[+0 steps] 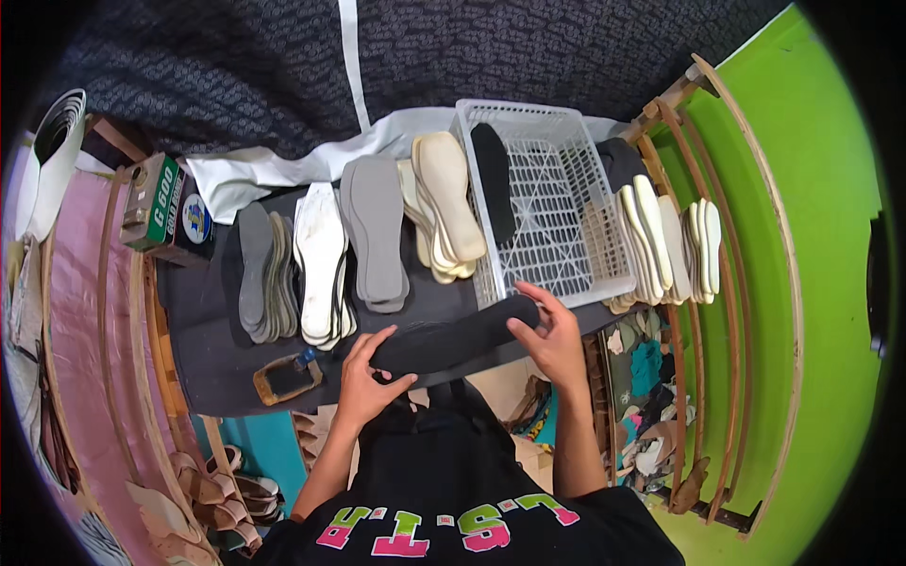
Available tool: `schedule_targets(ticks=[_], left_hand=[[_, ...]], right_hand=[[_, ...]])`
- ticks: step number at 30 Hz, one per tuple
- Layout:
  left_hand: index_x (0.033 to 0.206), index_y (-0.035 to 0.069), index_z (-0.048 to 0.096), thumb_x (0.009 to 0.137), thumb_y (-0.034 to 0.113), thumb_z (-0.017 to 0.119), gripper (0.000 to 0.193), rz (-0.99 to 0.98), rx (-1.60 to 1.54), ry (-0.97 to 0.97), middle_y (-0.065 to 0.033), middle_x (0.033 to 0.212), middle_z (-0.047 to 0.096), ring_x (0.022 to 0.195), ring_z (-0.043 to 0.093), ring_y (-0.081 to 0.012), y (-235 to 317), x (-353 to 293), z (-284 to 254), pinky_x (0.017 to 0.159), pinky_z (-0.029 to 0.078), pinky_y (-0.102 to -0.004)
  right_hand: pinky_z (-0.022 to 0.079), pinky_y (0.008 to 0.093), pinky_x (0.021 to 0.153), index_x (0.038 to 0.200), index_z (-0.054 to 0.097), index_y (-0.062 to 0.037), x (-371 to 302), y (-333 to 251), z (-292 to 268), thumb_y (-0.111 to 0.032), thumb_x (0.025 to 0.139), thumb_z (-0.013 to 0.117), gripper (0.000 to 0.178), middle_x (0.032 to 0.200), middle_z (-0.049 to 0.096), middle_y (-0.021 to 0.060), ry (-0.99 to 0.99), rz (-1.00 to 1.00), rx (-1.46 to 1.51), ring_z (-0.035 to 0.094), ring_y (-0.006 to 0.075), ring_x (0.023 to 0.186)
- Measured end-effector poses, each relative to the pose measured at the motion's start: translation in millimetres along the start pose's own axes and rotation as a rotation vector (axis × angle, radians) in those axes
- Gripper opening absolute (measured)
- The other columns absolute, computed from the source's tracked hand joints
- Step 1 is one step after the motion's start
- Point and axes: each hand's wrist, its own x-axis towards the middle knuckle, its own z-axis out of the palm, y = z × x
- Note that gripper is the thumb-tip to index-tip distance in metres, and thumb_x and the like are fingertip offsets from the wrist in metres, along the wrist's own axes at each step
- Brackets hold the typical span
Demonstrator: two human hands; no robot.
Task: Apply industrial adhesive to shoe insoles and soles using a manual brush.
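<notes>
A black shoe insole point(451, 341) is held crosswise over the near edge of the dark table. My left hand point(364, 379) closes on its left end, thumb and fingers on opposite edges. At its other end, my right hand point(552, 341) grips it with the thumb on the upper face. Just beyond lies a white plastic basket point(618, 286) with another black insole point(491, 179) inside, along its left wall. Stacks of grey insoles point(374, 226), white insoles point(319, 255) and cream insoles point(444, 193) are lined up left of the basket.
Dark grey insoles point(260, 274) stand at the left, near a green and white tin point(168, 209). A small framed dark pad point(288, 379) sits at the near left edge. More cream insoles point(646, 241) lean right of the basket. Wooden racks point(694, 283) flank the table; shoes point(255, 491) lie below left.
</notes>
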Motion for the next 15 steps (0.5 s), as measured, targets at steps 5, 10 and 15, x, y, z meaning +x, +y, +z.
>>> schedule_targets(ticks=[5,10,15], left_hand=[[0.154,0.007,0.056,0.075,-0.007,0.088,0.087,0.077,-0.055,-0.037,-0.0097,0.129,0.057,0.095,0.063,-0.0155,57,88,9,0.078,0.058,-0.0281],[0.153,0.007,0.057,0.081,0.016,0.091,0.081,0.123,-0.077,-0.175,-0.0147,0.132,0.063,0.101,0.063,-0.019,94,229,28,0.094,0.055,-0.0318],[0.134,0.003,0.074,0.106,0.052,0.065,0.057,0.173,0.295,-0.273,-0.0071,0.111,0.073,0.093,0.062,-0.0141,143,370,56,0.087,0.054,-0.0317]], right_hand=[[0.056,0.0231,0.085,0.147,0.06,0.0018,16,-7,-51,-0.005,0.096,0.076,0.053,0.122,0.071,0.0059,0.089,0.101,0.112,0.07,0.0099,0.1],[0.063,0.0383,0.097,0.153,0.052,0.0031,54,27,-77,-0.002,0.096,0.074,0.061,0.132,0.056,0.0072,0.05,0.203,0.413,0.069,0.0159,0.108],[0.059,0.0399,0.108,0.16,0.042,0.0032,97,58,-75,0.004,0.097,0.07,0.068,0.142,0.055,0.0109,-0.23,0.275,0.468,0.068,0.0195,0.116]])
